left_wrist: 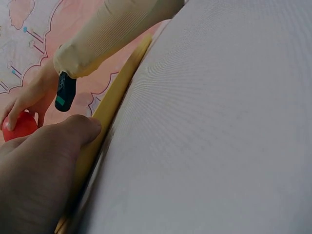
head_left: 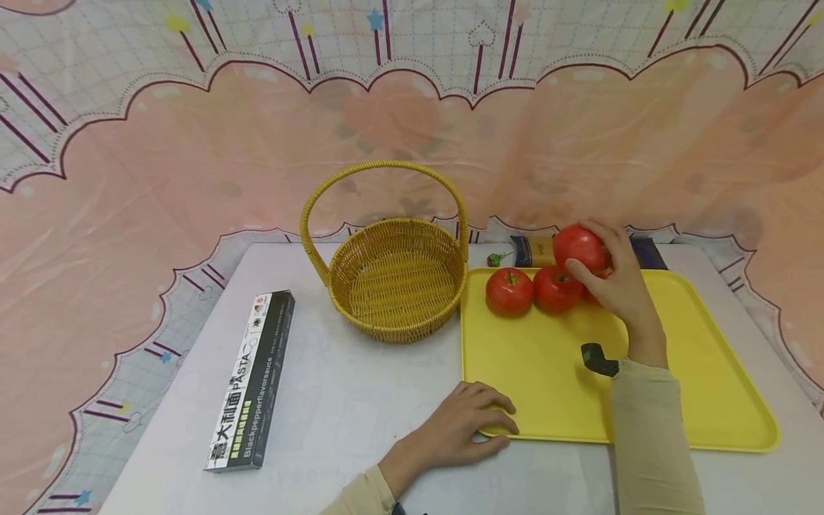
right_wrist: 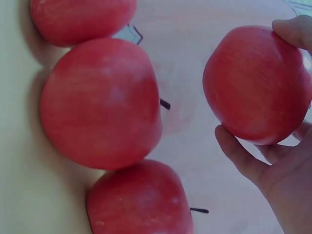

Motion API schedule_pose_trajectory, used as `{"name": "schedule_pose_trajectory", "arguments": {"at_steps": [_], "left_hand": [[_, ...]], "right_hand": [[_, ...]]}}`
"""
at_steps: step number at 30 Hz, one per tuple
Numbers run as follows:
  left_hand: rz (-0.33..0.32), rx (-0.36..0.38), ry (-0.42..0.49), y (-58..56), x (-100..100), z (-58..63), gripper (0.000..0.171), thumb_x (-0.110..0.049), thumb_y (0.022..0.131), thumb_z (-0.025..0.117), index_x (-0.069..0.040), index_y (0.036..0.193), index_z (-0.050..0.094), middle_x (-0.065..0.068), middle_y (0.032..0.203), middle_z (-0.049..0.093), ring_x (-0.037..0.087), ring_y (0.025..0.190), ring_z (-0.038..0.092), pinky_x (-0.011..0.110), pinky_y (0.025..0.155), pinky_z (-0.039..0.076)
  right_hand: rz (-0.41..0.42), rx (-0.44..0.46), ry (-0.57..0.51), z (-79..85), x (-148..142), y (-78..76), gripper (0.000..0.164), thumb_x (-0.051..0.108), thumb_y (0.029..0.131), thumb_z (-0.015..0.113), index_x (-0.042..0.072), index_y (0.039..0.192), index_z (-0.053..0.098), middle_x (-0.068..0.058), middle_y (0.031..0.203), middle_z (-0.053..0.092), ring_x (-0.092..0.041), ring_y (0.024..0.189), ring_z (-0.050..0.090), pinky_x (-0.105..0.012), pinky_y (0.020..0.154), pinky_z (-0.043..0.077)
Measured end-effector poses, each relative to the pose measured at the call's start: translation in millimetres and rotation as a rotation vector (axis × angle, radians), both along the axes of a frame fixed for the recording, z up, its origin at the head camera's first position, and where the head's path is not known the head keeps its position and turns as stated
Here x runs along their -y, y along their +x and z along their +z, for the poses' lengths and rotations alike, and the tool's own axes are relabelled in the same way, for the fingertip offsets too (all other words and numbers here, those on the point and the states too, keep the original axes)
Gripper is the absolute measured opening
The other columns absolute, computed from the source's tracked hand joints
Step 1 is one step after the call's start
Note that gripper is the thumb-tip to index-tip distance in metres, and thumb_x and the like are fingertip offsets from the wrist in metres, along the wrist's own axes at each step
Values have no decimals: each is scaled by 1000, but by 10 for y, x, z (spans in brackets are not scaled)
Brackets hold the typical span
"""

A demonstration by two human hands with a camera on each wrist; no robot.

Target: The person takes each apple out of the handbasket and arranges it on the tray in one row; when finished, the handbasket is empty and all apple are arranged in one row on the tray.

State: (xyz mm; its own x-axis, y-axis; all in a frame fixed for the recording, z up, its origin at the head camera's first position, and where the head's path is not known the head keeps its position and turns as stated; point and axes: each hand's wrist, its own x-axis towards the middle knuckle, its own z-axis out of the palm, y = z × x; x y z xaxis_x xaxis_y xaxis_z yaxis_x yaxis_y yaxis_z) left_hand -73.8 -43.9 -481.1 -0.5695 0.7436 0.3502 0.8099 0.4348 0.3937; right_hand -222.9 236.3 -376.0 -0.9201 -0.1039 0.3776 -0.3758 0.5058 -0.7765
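My right hand (head_left: 623, 286) holds a red apple (head_left: 575, 245) above the far side of the yellow tray (head_left: 534, 379). In the right wrist view, its thumb and fingers are around the held apple (right_wrist: 256, 85). Three more apples stand in a row on the tray: a left one (head_left: 510, 292), a middle one (head_left: 557, 290) and one mostly hidden behind my right hand. My left hand (head_left: 453, 429) rests on the tray's near left corner, its fingers relaxed over the rim and its thumb outside.
A yellow wicker basket (head_left: 400, 330) with a tall handle stands left of the tray. Further left lies a black and white pasta box (head_left: 251, 379). Behind the tray are a small green item (head_left: 495, 259) and a blue and gold package (head_left: 537, 252), partly covered.
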Motion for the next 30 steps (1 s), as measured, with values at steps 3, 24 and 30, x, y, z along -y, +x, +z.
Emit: {"name": "schedule_pose_trajectory", "arguments": {"at_steps": [3,24,30], "left_hand": [[2,-5,-3,0,2,1,14,-36,92,58,-33,101,67,-15,118,57,1,112,46,21,95,34],[2,-6,1,9,-2,41,13,-34,91,59,-31,101,68,-13,117,58,3,112,47,21,95,35],[-3,2,0,3,-4,29,15,-35,92,58,-31,101,68,-13,117,59,3,113,47,21,96,34]], "right_hand": [[-18,0,20,-9,-47,-5,63,16,85,69,28,140,43,0,145,32,-30,126,37,-62,101,34],[-139,60,41,-47,-317,19,66,23,86,68,37,142,37,-8,138,32,-31,124,34,-57,103,33],[-168,62,45,-55,-359,35,64,23,86,68,34,142,40,-8,139,32,-30,122,35,-55,102,33]]}}
